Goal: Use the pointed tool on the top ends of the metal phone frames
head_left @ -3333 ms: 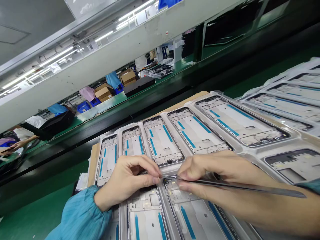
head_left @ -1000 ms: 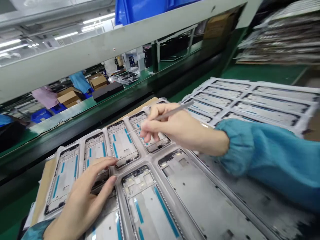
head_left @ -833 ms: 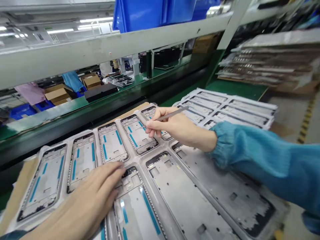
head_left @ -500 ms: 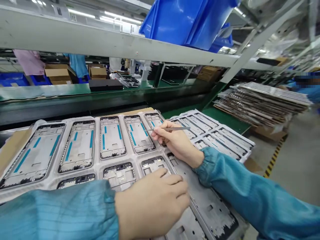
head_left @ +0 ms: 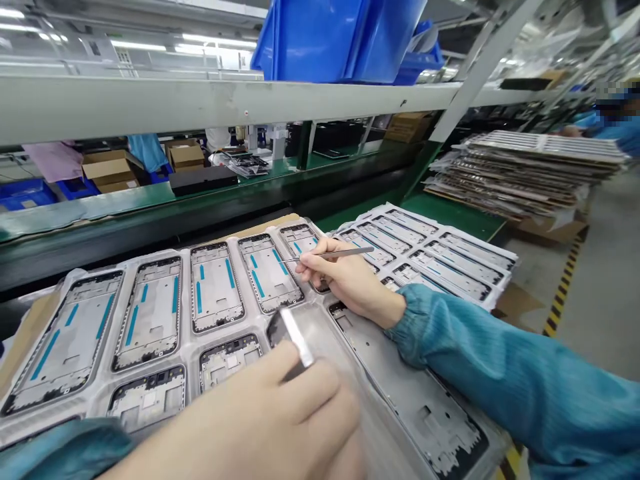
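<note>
A phone middle frame (head_left: 296,337), tilted up on edge and seen mostly from its side, is pinched in my left hand (head_left: 280,413). Most of that frame is hidden behind the fingers. Below it the bare plastic of the tray (head_left: 320,327) shows. My right hand (head_left: 345,277) grips metal tweezers (head_left: 345,253), their thin tip pointing left over a phone frame with blue strips (head_left: 270,270). More frames with blue strips (head_left: 216,287) lie in the tray's far row. In the near row, a frame without visible blue strips (head_left: 230,360) lies left of the bare pocket.
A second tray of frames (head_left: 430,257) stands to the right. Behind it are stacked trays (head_left: 520,173). A white shelf beam (head_left: 200,107) crosses above, carrying blue bins (head_left: 320,40). A person in blue (head_left: 620,127) is at far right.
My left hand has closed on a phone frame and lifted it out of its tray pocket, tilting it up. The right hand keeps the tweezers in nearly the same place. The view has shifted slightly.
</note>
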`<state>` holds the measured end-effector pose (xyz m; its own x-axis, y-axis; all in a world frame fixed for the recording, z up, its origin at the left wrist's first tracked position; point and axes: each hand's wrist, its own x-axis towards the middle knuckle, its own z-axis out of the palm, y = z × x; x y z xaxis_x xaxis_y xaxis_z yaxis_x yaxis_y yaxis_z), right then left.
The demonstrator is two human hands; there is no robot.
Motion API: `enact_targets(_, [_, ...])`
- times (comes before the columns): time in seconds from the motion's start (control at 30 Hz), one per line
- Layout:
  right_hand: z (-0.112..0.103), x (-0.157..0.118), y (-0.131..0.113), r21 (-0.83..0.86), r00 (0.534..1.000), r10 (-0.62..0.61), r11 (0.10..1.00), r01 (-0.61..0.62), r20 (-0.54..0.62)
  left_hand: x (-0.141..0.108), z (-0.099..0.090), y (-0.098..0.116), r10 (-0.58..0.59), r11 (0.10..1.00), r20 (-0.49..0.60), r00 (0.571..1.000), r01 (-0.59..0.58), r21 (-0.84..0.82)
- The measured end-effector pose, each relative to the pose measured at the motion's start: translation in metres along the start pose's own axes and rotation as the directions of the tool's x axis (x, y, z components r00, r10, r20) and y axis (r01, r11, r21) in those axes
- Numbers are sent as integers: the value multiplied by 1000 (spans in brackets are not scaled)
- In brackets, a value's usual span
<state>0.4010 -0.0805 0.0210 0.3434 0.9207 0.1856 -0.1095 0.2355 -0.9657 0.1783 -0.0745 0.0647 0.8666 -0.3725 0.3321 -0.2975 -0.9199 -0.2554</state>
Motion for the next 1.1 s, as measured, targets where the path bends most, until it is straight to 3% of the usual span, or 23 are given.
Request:
enact_targets(0.1, [1, 2, -4, 12, 1000, -7, 1000, 7, -27, -17, -4, -1, 8, 1000, -21, 1000, -8, -6])
enact_targets(0.27, [-1, 2, -17, 7, 997, -58, 998, 58, -56, -24, 14, 2, -124, 973, 29, 992, 128, -195])
enact_targets(0.37, [-6, -5, -25, -51, 997, -68, 996, 70, 45, -24, 16, -7, -186, 934, 102, 977, 209, -291])
enact_targets(0.5, [-17, -23, -32, -219, 966, 98, 975, -45, 238, -31, 17, -22, -395, 897, 3, 919, 386, -217])
enact_targets(0.63, [-21, -36, -30, -287, 941, 207, 950, -127, 268, -36, 21, -21, -465, 856, 182, 866, 492, -157])
enact_targets(0.67, [-21, -37, -28, -289, 935, 216, 948, -133, 281, -37, 23, -20, -468, 853, 182, 865, 496, -161])
enact_targets(0.77, [-20, -38, -25, -318, 917, 232, 940, -126, 324, -41, 33, -17, -478, 863, 21, 878, 474, -172])
enact_targets(0.87, [-19, -37, -24, -356, 908, 233, 929, -102, 347, -43, 42, -15, -496, 861, -98, 863, 473, -190])
enact_targets(1.1, [-22, -39, -18, -382, 926, 138, 924, 7, 350, -39, 36, -9, -545, 777, 100, 832, 547, -313])
